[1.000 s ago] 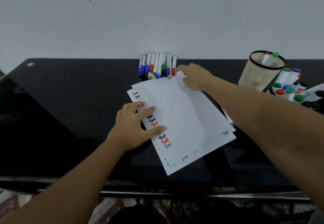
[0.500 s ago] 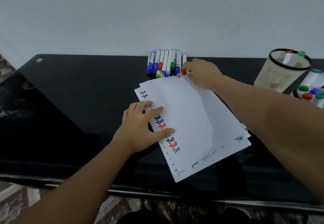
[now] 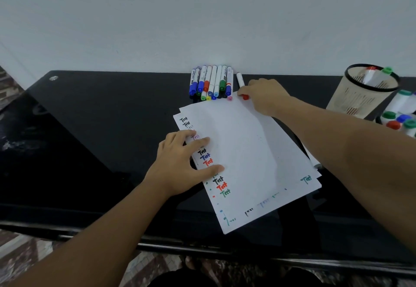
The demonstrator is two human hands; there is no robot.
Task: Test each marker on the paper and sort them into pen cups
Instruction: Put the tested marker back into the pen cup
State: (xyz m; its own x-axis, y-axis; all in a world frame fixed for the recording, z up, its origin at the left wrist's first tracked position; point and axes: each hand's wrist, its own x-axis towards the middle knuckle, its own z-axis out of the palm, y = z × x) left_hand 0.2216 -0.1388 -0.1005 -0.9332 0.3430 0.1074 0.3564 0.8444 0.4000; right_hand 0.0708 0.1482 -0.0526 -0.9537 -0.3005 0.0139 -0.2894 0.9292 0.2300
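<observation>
Several white sheets of paper (image 3: 245, 151) lie stacked on the black table, with coloured "Test" marks along their left edges. My left hand (image 3: 182, 165) rests flat on the stack's left side, fingers spread. My right hand (image 3: 265, 95) pinches a white marker with a red cap (image 3: 240, 82) near its capped end, just right of a row of several markers (image 3: 211, 83) lying against the wall. A beige mesh pen cup (image 3: 358, 97) holding two markers stands at the far right, and a second cup (image 3: 382, 120) full of capped markers sits below it at the frame edge.
The black glass table (image 3: 90, 140) reaches the white wall behind. Its front edge runs along the bottom of the view above a patterned floor. A round metal fitting (image 3: 53, 78) sits in the table's far left corner.
My right hand reached the row's right end, took hold of the red-capped marker and pulled it away from the others. The left hand stayed on the paper. The head camera shifted left.
</observation>
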